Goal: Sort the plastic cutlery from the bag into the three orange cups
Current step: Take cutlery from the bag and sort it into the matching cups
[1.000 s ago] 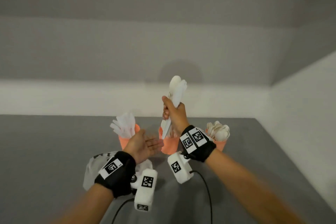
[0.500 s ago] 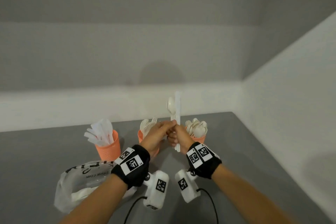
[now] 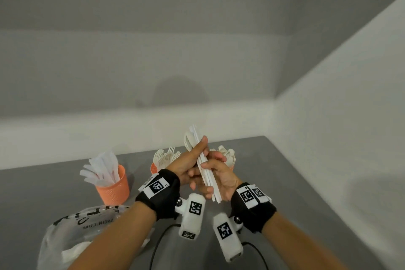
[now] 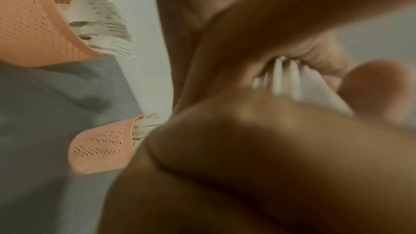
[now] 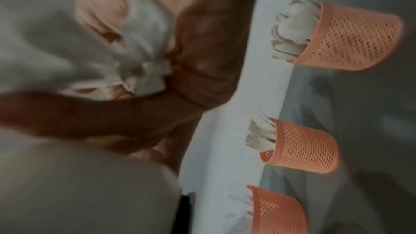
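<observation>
Both hands hold one bundle of white cutlery (image 3: 205, 171), a spoon and several flat wrapped pieces, tilted up and left above the table. My left hand (image 3: 196, 155) grips its upper part with the thumb along it. My right hand (image 3: 213, 163) pinches its lower part. Behind the hands stand three orange mesh cups: the left cup (image 3: 114, 189) with wrapped pieces, the middle cup (image 3: 153, 168) with forks, the right cup (image 3: 233, 166) with spoons. The right wrist view shows the spoon cup (image 5: 355, 38), fork cup (image 5: 303, 145), wrapped-piece cup (image 5: 276, 211) and the blurred bundle (image 5: 146, 60).
A clear plastic bag (image 3: 72, 232) with black lettering lies at the front left on the grey table (image 3: 285, 182), under my left forearm. White walls close the table at the back and on the right. Cables hang from the wrist cameras.
My left hand, open beside the left cup a second ago, has come onto the bundle. The right hand lowered the bundle from high over the middle cup and tilted it.
</observation>
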Action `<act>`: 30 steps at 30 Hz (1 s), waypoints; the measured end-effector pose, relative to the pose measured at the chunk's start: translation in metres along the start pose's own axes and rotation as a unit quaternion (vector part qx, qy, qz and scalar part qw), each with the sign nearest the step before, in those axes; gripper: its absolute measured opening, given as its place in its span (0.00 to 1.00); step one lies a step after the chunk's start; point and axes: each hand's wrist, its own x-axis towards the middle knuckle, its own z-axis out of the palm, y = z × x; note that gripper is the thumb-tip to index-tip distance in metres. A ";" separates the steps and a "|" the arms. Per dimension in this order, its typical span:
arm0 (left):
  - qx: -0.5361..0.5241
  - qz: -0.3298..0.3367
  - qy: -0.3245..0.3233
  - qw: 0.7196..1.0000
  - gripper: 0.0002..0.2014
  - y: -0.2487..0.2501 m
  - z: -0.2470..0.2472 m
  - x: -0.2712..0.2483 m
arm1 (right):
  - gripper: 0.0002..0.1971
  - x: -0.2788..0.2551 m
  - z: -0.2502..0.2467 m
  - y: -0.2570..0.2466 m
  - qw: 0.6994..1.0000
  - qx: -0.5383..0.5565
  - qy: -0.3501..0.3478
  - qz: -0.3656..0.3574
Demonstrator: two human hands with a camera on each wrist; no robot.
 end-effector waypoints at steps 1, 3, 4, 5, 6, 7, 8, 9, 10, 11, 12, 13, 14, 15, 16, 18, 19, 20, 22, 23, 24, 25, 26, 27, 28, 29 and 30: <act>-0.025 0.003 -0.004 1.000 0.21 -0.002 -0.001 0.000 | 0.13 -0.001 0.000 0.000 1.000 0.012 -0.025 0.009; -0.042 0.015 -0.008 0.999 0.19 -0.002 -0.001 -0.001 | 0.08 -0.001 0.005 -0.001 1.000 0.013 -0.022 0.007; -0.024 0.020 0.001 1.000 0.18 -0.002 -0.002 0.000 | 0.08 0.001 0.007 -0.002 0.999 -0.019 0.028 -0.003; -0.009 0.024 0.020 0.999 0.16 -0.002 -0.003 0.002 | 0.10 0.003 0.009 -0.001 0.990 -0.087 0.108 -0.023; 0.003 0.025 0.042 0.999 0.14 -0.002 -0.002 0.003 | 0.10 0.006 0.010 0.000 0.958 -0.193 0.202 -0.062; 0.010 0.025 0.064 0.998 0.12 -0.003 -0.002 0.005 | 0.10 0.010 0.009 0.004 0.904 -0.301 0.284 -0.110; 0.010 0.029 0.076 0.997 0.10 -0.004 -0.002 0.006 | 0.10 0.013 0.005 0.008 0.843 -0.395 0.337 -0.141; 0.012 0.039 0.084 0.996 0.10 -0.007 -0.002 0.008 | 0.11 0.016 0.002 0.013 0.793 -0.469 0.359 -0.146; 0.015 0.053 0.099 0.994 0.10 -0.009 -0.001 0.009 | 0.13 0.018 0.001 0.018 0.761 -0.517 0.367 -0.138; 0.020 0.063 0.121 0.990 0.10 -0.011 0.000 0.011 | 0.13 0.019 0.000 0.021 0.742 -0.547 0.364 -0.135; 0.024 0.070 0.149 0.986 0.11 -0.013 0.000 0.011 | 0.13 0.021 -0.001 0.023 0.735 -0.563 0.349 -0.142; 0.025 0.072 0.178 0.981 0.12 -0.015 -0.001 0.012 | 0.11 0.023 -0.002 0.023 0.748 -0.560 0.322 -0.155; 0.024 0.071 0.198 0.977 0.14 -0.016 -0.002 0.011 | 0.09 0.023 -0.001 0.021 0.780 -0.532 0.290 -0.158; 0.026 0.070 0.206 0.976 0.15 -0.017 -0.005 0.011 | 0.06 0.023 -0.001 0.019 0.829 -0.477 0.256 -0.142; 0.033 0.066 0.205 0.976 0.15 -0.017 -0.007 0.008 | 0.03 0.021 0.001 0.016 0.885 -0.398 0.215 -0.107; 0.059 0.053 0.182 0.980 0.19 -0.017 -0.013 0.001 | 0.05 0.016 0.002 0.012 0.960 -0.242 0.138 -0.032; 0.073 0.045 0.163 0.983 0.21 -0.016 -0.016 -0.002 | 0.08 0.015 0.001 0.013 0.973 -0.202 0.111 -0.009; 0.082 0.044 0.150 0.984 0.22 -0.016 -0.020 -0.006 | 0.10 0.015 0.003 0.014 0.979 -0.180 0.092 0.002; 0.087 0.060 0.156 0.982 0.20 -0.014 -0.026 -0.010 | 0.11 0.021 0.007 0.020 0.986 -0.140 0.087 -0.009; 0.089 0.066 0.177 0.978 0.18 -0.013 -0.029 -0.011 | 0.11 0.025 0.010 0.023 0.987 -0.121 0.100 -0.026; 0.098 0.073 0.204 0.971 0.16 -0.011 -0.033 -0.013 | 0.11 0.030 0.013 0.025 0.986 -0.105 0.120 -0.045; 0.113 0.080 0.232 0.963 0.14 -0.010 -0.036 -0.015 | 0.11 0.034 0.014 0.027 0.983 -0.099 0.139 -0.062; 0.126 0.086 0.256 0.955 0.13 -0.009 -0.041 -0.018 | 0.12 0.038 0.015 0.028 0.980 -0.102 0.155 -0.075; 0.136 0.092 0.273 0.948 0.12 -0.009 -0.046 -0.021 | 0.12 0.041 0.017 0.030 0.976 -0.116 0.163 -0.086; 0.146 0.094 0.285 0.943 0.11 -0.008 -0.051 -0.025 | 0.14 0.044 0.019 0.031 0.972 -0.133 0.167 -0.094; 0.156 0.095 0.294 0.938 0.10 -0.008 -0.056 -0.029 | 0.15 0.047 0.020 0.032 0.969 -0.147 0.168 -0.100; 0.163 0.097 0.300 0.935 0.10 -0.007 -0.060 -0.033 | 0.17 0.049 0.022 0.033 0.967 -0.158 0.172 -0.102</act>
